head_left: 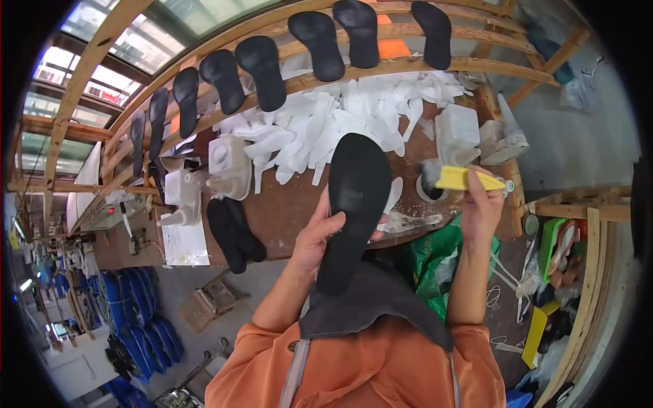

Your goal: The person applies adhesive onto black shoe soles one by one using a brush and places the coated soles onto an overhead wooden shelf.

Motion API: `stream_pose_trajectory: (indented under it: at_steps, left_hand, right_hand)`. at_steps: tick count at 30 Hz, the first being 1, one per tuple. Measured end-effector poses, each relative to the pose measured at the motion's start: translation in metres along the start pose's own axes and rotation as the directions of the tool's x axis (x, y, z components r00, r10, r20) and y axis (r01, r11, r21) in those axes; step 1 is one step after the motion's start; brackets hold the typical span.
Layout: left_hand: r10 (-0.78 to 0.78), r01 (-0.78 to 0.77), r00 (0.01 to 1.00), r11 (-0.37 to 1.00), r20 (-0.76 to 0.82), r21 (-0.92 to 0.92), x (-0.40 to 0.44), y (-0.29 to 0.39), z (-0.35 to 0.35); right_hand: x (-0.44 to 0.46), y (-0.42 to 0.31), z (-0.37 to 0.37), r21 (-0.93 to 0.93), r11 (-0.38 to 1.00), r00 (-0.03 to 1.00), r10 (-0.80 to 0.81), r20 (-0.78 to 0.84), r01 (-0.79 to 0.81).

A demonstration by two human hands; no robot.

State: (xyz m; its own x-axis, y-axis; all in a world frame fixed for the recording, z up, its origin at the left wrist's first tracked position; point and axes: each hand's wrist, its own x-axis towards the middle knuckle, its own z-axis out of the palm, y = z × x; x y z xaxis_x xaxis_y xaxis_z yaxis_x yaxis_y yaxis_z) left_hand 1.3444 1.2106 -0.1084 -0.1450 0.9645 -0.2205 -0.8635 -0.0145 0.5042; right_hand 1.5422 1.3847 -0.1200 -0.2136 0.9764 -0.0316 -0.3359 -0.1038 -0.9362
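Black, smooth and foot-shaped, a single insole (355, 194) is held up over the near edge of the brown worktop (280, 221), its wide end pointing far and its narrow end near. The left hand (318, 234) has its fingers clamped on it, thumb across the upper face and fingertips showing at the right edge. Off to the right, the right hand (484, 202) has its fingers pinched together on a flat yellow brush with grey bristles (451, 178); those bristles are over or just beside a small round white-rimmed pot (431, 192), I cannot tell which.

Thin white curved pieces (299, 132) lie heaped on the far part of the worktop. Translucent white plastic bottles (228, 162) stand left of them, and a pair of dark insoles (228, 234) lies near left. More black insoles (260, 73) lean in a row along the pale wooden rack (503, 66) at the far side.
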Motion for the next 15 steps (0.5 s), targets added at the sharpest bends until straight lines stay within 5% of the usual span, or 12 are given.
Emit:
stream_pose_trajectory:
  at_steps: [4, 6, 11, 13, 15]
  left_hand:
    - [0.003, 0.001, 0.996, 0.999, 0.086, -0.049, -0.013, 0.004, 0.009]
    - [0.007, 0.005, 0.989, 0.997, 0.149, -0.076, -0.018, 0.007, 0.010]
    - [0.040, -0.015, 0.974, 0.993, 0.221, -0.113, -0.032, 0.008, 0.010]
    - [0.048, -0.022, 0.973, 0.993, 0.226, -0.116, -0.035, 0.009, 0.012]
    - [0.039, -0.015, 0.973, 0.994, 0.229, -0.107, -0.039, 0.011, 0.015]
  right_hand:
    - [-0.027, -0.040, 0.055, -0.167, 0.980, 0.959, -0.057, 0.276, 0.106]
    - [-0.020, -0.046, 0.067, -0.214, 0.908, 0.828, -0.205, 0.522, 0.360]
    - [0.005, -0.081, 0.096, -0.080, 0.976, 0.952, -0.175, 0.253, 0.200]
    - [-0.001, -0.081, 0.097, -0.068, 0.913, 0.779, -0.303, 0.550, 0.403]
    - [0.006, -0.081, 0.106, -0.091, 0.925, 0.826, -0.281, 0.488, 0.368]
